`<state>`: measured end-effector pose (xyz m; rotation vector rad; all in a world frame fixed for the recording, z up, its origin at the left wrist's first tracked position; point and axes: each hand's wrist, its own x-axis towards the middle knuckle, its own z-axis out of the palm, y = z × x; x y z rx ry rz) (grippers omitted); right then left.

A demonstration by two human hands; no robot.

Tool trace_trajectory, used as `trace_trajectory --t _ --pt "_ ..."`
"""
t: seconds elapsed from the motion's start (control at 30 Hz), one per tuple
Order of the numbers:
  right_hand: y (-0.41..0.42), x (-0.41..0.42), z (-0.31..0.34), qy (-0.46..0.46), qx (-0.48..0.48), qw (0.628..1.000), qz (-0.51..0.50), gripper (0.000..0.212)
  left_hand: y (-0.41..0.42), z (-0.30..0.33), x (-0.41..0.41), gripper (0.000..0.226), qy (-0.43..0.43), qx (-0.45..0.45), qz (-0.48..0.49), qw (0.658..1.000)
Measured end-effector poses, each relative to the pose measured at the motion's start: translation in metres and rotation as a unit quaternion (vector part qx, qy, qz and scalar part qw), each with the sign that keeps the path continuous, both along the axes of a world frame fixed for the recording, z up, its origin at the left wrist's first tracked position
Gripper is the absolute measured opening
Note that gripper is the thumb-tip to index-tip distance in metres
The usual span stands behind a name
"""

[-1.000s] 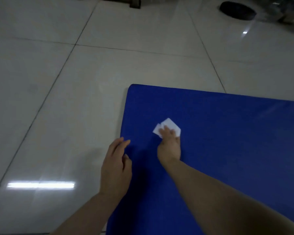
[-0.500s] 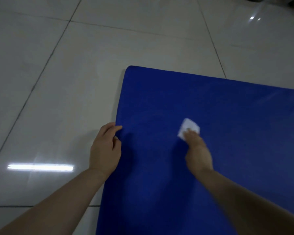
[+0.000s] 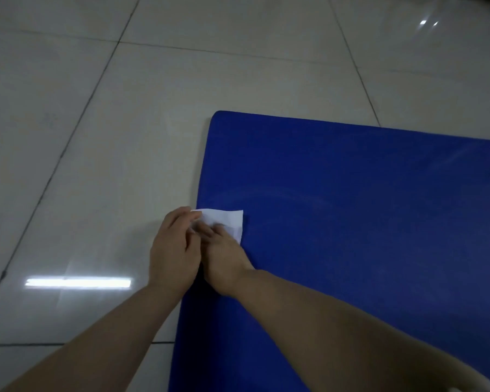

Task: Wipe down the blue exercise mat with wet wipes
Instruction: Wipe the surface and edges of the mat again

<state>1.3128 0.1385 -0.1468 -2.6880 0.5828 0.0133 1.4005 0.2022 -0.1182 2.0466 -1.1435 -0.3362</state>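
A person is pressing a thin, limp white wet wipe [image 3: 224, 222] onto the blue exercise mat [image 3: 351, 236] lying on the tiled floor [image 3: 125, 137], right hand [image 3: 224, 256] flattening it near the left edge, left hand [image 3: 176, 250] pinching its corner.

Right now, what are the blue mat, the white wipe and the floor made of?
The mat looks like padded foam with a matte cover: thick, rounded edge, no glare. The wipe seems thin, soft cloth or paper: it lies flat with creases. The floor looks like glossy tile: straight seams and mirrored lights.
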Motion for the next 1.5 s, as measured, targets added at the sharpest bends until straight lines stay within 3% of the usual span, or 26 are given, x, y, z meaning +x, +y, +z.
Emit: trace_trajectory --t 0.1,0.2,0.33,0.4,0.53,0.67,0.73,0.8,0.9,0.97,1.1,1.17,1.23,1.33,1.5 --pt "-0.006 -0.047 -0.001 0.007 -0.016 1.0 -0.023 0.073 0.005 -0.004 -0.008 0.035 0.009 0.02 -0.044 0.999" --pt "-0.024 -0.099 -0.001 0.022 -0.01 0.99 -0.142 0.071 0.012 -0.008 -0.02 0.037 0.019 0.047 -0.095 0.994" --pt "-0.034 -0.15 0.003 0.004 -0.023 0.923 -0.385 0.07 0.017 -0.011 -0.025 0.037 0.027 0.064 -0.115 0.991" --pt "-0.028 -0.145 0.002 -0.017 -0.012 0.892 -0.452 0.07 0.016 -0.01 -0.023 0.037 0.027 0.061 -0.109 0.992" --pt "0.012 -0.091 -0.001 -0.033 -0.012 0.93 -0.365 0.063 0.012 -0.007 -0.02 0.036 0.022 0.057 -0.099 0.993" --pt "0.08 -0.043 0.002 -0.058 0.009 0.987 -0.147 0.054 0.01 -0.007 -0.02 0.037 0.028 0.055 -0.079 0.995" --pt "0.091 -0.044 -0.002 -0.058 0.051 0.994 -0.079 0.04 0.01 -0.008 -0.022 0.036 0.032 0.056 -0.072 0.995" --pt "0.08 -0.057 -0.004 -0.042 0.035 0.997 -0.045 0.05 0.009 -0.008 -0.023 0.036 0.031 0.057 -0.076 0.995" --pt "0.049 -0.09 0.002 0.007 -0.013 0.998 -0.058 0.067 0.007 -0.009 -0.024 0.037 0.027 0.057 -0.092 0.994" --pt "0.023 -0.123 0.006 -0.025 -0.014 0.988 -0.15 0.069 0.007 -0.01 -0.025 0.036 0.031 0.057 -0.098 0.993" --pt "-0.008 -0.18 0.008 -0.03 -0.006 0.917 -0.398 0.068 0.008 -0.011 -0.031 0.035 0.035 0.059 -0.12 0.99" --pt "-0.003 -0.178 0.006 -0.026 -0.005 0.885 -0.465 0.068 0.009 -0.013 -0.031 0.034 0.034 0.064 -0.127 0.989" --pt "0.018 -0.16 0.0 0.0 -0.012 0.897 -0.442 0.069 0.008 -0.014 -0.03 0.035 0.036 0.064 -0.124 0.99" --pt "0.067 -0.11 -0.001 0.021 -0.038 0.95 -0.308 0.075 0.006 -0.011 -0.028 0.035 0.038 0.059 -0.111 0.991" --pt "0.143 -0.055 -0.002 -0.06 0.082 0.99 -0.101 0.052 0.008 -0.008 -0.024 0.034 0.03 0.06 -0.117 0.991"
